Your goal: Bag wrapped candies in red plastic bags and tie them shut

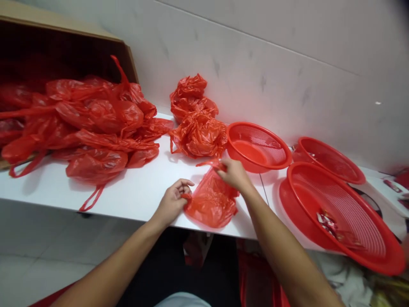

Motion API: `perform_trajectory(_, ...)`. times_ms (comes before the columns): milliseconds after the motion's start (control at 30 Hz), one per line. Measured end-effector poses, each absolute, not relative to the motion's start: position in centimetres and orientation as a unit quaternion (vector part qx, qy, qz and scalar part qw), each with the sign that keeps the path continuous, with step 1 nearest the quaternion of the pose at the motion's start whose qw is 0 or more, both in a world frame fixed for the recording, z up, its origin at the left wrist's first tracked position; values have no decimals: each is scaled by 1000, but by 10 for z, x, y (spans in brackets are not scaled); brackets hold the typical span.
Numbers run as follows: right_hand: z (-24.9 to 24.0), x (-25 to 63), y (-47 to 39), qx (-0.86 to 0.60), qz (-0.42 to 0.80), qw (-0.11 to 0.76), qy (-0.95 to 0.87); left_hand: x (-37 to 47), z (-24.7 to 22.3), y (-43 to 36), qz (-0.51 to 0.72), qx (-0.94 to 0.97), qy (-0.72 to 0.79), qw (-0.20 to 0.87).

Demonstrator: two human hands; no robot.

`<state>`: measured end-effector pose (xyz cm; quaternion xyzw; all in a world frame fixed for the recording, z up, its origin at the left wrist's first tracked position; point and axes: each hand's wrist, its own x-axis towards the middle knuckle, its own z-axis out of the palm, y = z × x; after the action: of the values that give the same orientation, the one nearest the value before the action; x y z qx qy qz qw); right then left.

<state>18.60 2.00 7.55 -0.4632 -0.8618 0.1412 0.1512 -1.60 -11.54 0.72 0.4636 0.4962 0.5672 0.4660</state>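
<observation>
A thin red plastic bag (212, 204) lies flattened on the white table (137, 194) in front of me. My left hand (174, 198) pinches its lower left edge between thumb and fingers. At the bag's top, my right hand (234, 172) is closed on the gathered plastic, with a strip sticking out to the left. Just behind sits a crumpled clump of red bags (201, 134). The empty-looking red basket (258, 164) stands beyond my right hand.
Filled red bags (99, 115) spill from a cardboard box (128, 55) on the left. At right, a large red basket (297, 213) holds a few small wrapped items (327, 221), and another red basket (332, 157) stands behind it. A wall (255, 64) runs along the back.
</observation>
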Motion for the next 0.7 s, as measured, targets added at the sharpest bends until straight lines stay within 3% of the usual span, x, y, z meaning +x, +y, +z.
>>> perform_trajectory(133,77,232,7,-382,363,391,-755,-47,40,-124,616,499,530,303)
perform_trajectory(233,71,245,-11,-351,464,490,-649,-36,80,-133,689,568,402,204)
perform_trajectory(333,65,244,-24,-346,473,521,-621,-4,110,-135,643,679,329,130)
perform_trajectory(467,63,241,-37,-349,465,518,-627,30,118,-114,380,819,429,-4)
perform_trajectory(567,61,247,-46,-357,468,524,-616,39,110,-96,214,860,462,43)
perform_trajectory(700,56,261,-52,-380,436,529,-621,39,101,-88,152,893,413,98)
